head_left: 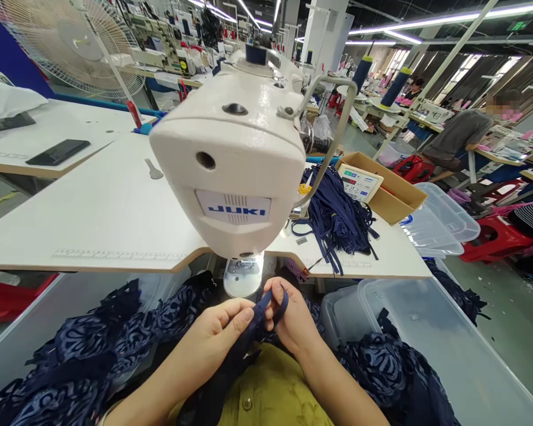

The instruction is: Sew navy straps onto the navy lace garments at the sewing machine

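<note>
Our fingers [240, 310] were pinched tight on the navy strap [272, 307]! The left hand [213, 343] clamped it between thumb and forefinger, and the right hand [295, 322] curled around its small loop, with the two hands touching. We held the strap low over our lap, just in front of the table [93, 213] edge and right beneath the head of the white sewing machine [231, 148] (JUKI badge square to us). Dark blue lace fabric [89, 349] was heaped to our left and spilled on under our wrists. More of it lay in the clear plastic bin [462, 367] on our right. Up on the table, right of the machine, sat a pile of navy straps [337, 216], touching a cardboard box [397, 198] with a control panel [359, 182] propped in it. Far left we had a black phone [57, 152] on the next table and a fan [71, 41] behind it. Well off to the right, another person [462, 133] sat bent over a workbench.
</note>
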A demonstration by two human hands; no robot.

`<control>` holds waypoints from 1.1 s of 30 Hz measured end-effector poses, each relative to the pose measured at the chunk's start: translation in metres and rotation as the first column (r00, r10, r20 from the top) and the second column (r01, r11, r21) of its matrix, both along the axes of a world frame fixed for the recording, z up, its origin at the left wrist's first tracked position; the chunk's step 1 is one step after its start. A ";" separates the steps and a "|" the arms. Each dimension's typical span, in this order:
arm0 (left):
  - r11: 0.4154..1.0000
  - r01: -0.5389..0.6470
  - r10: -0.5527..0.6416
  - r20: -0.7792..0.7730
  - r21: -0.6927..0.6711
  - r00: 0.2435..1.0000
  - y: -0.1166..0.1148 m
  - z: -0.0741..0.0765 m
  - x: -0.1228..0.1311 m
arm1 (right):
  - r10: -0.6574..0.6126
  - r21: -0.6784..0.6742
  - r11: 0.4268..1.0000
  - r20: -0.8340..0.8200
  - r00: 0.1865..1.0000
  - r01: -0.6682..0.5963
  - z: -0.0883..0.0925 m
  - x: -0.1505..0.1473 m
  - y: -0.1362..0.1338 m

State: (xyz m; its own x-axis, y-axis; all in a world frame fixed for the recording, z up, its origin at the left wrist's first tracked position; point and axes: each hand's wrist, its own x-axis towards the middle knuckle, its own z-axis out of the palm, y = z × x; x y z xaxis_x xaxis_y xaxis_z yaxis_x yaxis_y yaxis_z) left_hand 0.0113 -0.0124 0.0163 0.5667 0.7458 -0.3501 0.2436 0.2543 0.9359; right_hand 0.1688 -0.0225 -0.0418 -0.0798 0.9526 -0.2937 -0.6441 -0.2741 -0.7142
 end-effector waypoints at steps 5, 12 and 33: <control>0.993 0.013 -0.007 -0.051 0.115 0.999 0.001 -0.001 0.003 | 0.023 0.022 1.000 -0.015 1.000 -0.022 0.006 0.005 -0.001; 0.983 0.034 -0.012 -0.121 0.183 0.993 0.000 -0.004 0.002 | -0.023 0.096 0.995 0.154 0.988 0.008 0.010 0.008 0.002; 0.998 0.006 -0.010 -0.075 -0.058 0.997 -0.003 -0.006 0.002 | -0.094 0.231 0.936 0.890 0.447 -0.264 0.010 0.064 0.000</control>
